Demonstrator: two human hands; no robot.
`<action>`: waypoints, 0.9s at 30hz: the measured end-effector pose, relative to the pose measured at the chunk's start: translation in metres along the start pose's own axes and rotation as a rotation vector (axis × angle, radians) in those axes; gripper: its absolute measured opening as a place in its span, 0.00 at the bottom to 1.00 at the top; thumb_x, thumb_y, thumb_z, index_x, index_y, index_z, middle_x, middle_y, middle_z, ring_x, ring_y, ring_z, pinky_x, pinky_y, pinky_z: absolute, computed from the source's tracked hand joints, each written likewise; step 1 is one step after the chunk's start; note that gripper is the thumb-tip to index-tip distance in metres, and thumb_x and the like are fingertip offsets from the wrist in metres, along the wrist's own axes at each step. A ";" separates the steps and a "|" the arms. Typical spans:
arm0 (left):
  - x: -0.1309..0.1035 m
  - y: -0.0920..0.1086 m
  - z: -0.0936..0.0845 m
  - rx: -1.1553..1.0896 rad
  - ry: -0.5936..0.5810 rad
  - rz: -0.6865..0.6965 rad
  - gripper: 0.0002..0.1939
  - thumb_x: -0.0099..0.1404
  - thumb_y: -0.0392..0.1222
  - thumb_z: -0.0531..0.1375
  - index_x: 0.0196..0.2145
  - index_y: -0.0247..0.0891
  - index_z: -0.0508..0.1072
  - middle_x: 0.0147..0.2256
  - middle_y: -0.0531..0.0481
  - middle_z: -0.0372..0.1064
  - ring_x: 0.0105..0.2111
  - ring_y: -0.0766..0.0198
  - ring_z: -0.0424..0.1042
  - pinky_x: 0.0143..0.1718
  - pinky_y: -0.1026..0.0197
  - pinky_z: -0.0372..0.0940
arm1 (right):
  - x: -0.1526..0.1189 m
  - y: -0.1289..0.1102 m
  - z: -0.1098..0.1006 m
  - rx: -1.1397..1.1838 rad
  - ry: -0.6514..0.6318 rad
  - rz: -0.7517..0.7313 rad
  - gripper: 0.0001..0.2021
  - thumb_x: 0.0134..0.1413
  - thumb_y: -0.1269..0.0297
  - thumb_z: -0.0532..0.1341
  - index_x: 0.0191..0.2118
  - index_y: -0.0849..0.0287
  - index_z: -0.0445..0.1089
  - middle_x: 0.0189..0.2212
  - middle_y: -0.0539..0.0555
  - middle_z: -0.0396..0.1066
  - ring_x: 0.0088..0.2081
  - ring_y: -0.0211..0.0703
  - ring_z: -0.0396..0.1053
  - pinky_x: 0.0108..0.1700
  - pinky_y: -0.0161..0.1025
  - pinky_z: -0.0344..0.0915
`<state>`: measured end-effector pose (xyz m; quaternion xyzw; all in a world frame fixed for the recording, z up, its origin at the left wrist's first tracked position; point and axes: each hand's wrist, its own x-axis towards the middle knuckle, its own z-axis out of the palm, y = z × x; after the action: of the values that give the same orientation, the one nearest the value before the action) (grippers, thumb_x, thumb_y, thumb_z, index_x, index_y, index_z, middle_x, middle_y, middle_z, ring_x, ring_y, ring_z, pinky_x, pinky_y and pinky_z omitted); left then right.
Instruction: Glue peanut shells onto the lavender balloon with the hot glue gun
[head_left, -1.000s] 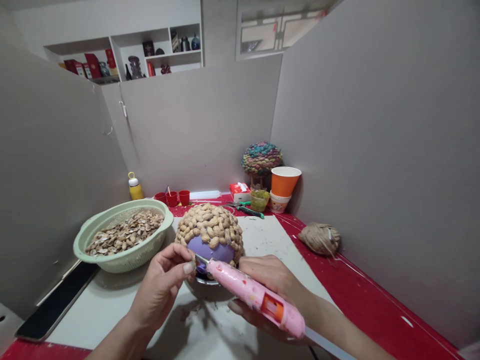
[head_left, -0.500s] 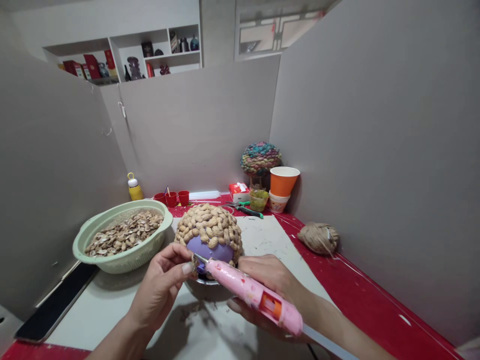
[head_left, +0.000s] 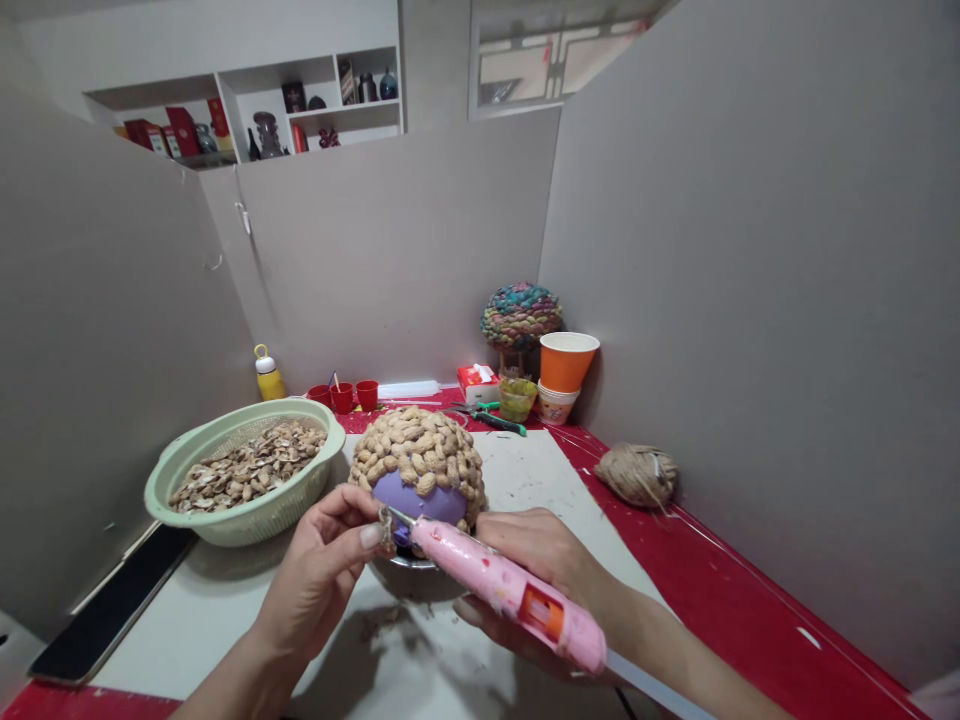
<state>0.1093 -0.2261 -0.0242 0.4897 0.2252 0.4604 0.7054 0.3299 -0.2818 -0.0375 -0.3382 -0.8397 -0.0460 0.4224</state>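
Pinched between the thumb and fingers of my left hand (head_left: 319, 560) is a peanut shell (head_left: 387, 530). My right hand (head_left: 547, 560) is closed around a pink glue gun (head_left: 487, 580), its metal nozzle pointing left at the shell; whether they touch I cannot tell. A clear glue stick (head_left: 652, 685) sticks out of the gun's back end. Just behind the nozzle sits a purple ball (head_left: 420, 497) with peanut shells (head_left: 424, 440) over its top and sides, its near side bare. Under the ball shows the rim of a metal bowl (head_left: 412, 563).
A green basket (head_left: 277, 515) of peanut shells stands left, near a dark phone-like slab (head_left: 112, 610). Behind are red cups (head_left: 342, 398), pliers (head_left: 499, 423), orange paper cups (head_left: 568, 365) and a colourful domed craft piece (head_left: 521, 318). Twine (head_left: 637, 475) lies right. Grey panels (head_left: 390, 240) surround the table.
Almost nothing differs. The peanut shell in my left hand appears slightly turned at the nozzle; the glue gun and ball keep their places.
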 end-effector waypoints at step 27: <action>0.000 0.001 0.000 -0.020 -0.029 0.025 0.08 0.54 0.35 0.70 0.32 0.37 0.76 0.29 0.52 0.72 0.29 0.70 0.69 0.33 0.69 0.67 | -0.006 0.003 0.004 0.028 -0.026 0.031 0.15 0.53 0.62 0.62 0.25 0.55 0.53 0.20 0.43 0.53 0.20 0.32 0.51 0.25 0.33 0.49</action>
<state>0.1089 -0.2259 -0.0234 0.4920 0.2042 0.4644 0.7075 0.3316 -0.2813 -0.0453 -0.3458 -0.8403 -0.0236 0.4169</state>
